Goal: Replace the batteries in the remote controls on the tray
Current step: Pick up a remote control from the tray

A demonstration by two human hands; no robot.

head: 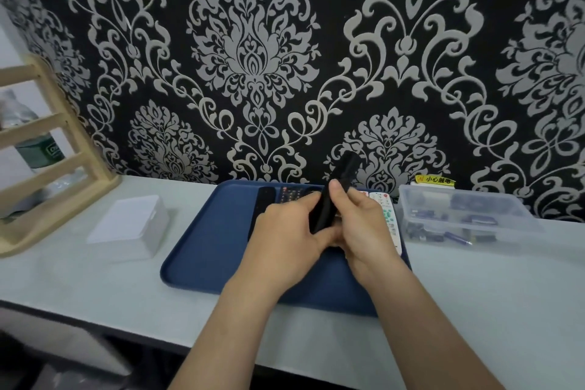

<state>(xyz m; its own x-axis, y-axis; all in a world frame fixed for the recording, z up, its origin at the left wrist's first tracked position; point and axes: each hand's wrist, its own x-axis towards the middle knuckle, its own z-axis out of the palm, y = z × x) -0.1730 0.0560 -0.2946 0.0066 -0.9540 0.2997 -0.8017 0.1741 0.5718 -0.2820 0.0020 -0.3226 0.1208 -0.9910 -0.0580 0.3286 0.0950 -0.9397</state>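
Both hands, left hand (285, 231) and right hand (357, 225), grip a black remote (332, 196) above the tray (202, 250); clear box (459, 215) at three o'clock; probably opening its cover; next, slide it off.

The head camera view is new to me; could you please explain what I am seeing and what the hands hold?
There is no machine: a person wears one camera on the head, looking down at their own bare hands. The left hand and right hand both grip a black remote above a blue tray on a pale counter. More remotes lie on the tray, among them a white remote. Right of the tray stands a clear box of what look like batteries; left of it, a white box and a wooden rack.
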